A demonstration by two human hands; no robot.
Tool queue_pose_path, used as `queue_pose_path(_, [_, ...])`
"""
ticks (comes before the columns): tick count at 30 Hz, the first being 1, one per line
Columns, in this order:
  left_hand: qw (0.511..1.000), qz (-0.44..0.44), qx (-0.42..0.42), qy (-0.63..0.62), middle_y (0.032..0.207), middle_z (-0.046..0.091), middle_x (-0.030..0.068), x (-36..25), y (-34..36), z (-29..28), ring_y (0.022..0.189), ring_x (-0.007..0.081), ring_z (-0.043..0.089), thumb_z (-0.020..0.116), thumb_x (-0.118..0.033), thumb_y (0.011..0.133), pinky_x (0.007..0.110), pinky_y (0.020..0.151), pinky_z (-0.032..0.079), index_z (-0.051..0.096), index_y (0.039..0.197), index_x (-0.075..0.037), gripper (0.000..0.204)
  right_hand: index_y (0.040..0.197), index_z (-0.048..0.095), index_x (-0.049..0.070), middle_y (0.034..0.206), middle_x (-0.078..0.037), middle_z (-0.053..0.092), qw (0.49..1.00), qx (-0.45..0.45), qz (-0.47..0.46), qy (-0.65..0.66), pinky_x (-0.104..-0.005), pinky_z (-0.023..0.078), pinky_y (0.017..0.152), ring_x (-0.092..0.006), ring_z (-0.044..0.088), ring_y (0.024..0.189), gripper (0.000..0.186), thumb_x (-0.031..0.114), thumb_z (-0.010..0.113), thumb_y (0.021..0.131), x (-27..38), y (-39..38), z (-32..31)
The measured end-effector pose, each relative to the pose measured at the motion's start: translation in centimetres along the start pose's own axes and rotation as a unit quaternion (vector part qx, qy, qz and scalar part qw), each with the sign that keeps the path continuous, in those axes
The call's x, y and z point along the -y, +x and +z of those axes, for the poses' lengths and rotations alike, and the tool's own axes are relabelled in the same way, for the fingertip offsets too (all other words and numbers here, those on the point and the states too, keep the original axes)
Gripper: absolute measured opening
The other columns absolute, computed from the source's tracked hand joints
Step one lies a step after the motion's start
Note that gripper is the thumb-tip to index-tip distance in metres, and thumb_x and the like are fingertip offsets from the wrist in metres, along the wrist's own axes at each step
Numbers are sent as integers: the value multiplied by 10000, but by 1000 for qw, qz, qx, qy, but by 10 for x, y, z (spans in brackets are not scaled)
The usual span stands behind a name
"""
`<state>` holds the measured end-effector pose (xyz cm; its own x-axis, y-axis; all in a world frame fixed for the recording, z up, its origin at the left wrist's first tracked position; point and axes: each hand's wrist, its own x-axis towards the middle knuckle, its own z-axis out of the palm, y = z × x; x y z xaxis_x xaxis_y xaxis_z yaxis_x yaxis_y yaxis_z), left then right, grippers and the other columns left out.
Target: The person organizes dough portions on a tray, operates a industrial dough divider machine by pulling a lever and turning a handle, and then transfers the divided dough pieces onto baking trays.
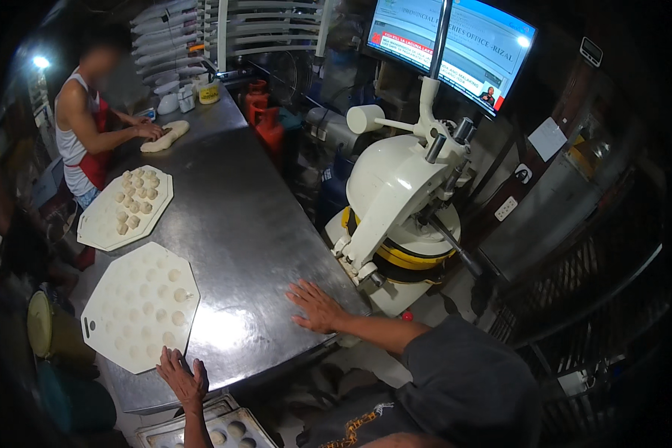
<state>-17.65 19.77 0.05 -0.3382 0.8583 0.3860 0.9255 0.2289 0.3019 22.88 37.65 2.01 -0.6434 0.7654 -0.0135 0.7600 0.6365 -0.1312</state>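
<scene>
My left hand (182, 379) is at the near edge of a white octagonal board (140, 313), fingers spread, with fingertips at its rim. Rows of shallow round hollows or marks cover this board; no dough balls stand on it. Farther right, my right hand (315, 306) rests with fingers spread on the steel table (254, 224), holding nothing. Beyond the near board lies a second octagonal board (101, 224) bearing several pale dough balls (137, 196).
A cream dough divider (384, 175) stands off the table's right edge. At the far end a person in a red apron (101, 116) handles a dough piece (164, 137). Trays of dough balls (224, 427) sit below the near edge. Red gas cylinders (267, 131) stand beyond.
</scene>
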Motion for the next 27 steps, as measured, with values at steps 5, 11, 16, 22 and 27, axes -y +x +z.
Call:
queue_pose_path(5, [1000,-1,20,7,1448,459,227,2,0,-1,1375,403,395,661,-276,873,606,1151,212,498,1323,-10,548,1590,279,97,1667,-146,204,1000,7,1,11,-473,102,1270,-340,119,1553,742,561,398,1024,-3,3,3])
queue_pose_path(11, [1000,8,20,16,1435,480,234,1,2,-2,1362,401,405,649,-266,885,547,1141,250,516,1309,-1,517,1585,289,95,1662,-145,215,1000,-6,0,26,-475,124,1267,-338,120,1550,721,533,421,1027,0,0,-5])
queue_pose_path(16, [1000,7,11,18,1427,488,244,-3,3,-1,1349,412,414,635,-264,894,541,1139,256,526,1299,10,501,1576,307,86,1657,-168,219,998,-29,-6,55,-500,144,1258,-360,123,1550,717,509,470,1021,-4,-1,0])
queue_pose_path(22, [1000,12,5,15,1433,483,243,0,4,-2,1340,417,421,624,-255,902,547,1139,256,525,1300,12,489,1582,291,87,1661,-167,206,999,-16,-8,46,-501,139,1259,-361,114,1552,724,509,466,1020,-4,1,0])
queue_pose_path(27, [1000,2,17,23,1447,480,226,-1,4,-3,1358,413,409,629,-255,906,538,1150,252,523,1310,5,493,1585,288,91,1664,-144,207,999,-6,-3,40,-475,104,1269,-350,114,1551,723,521,436,1023,-3,2,0])
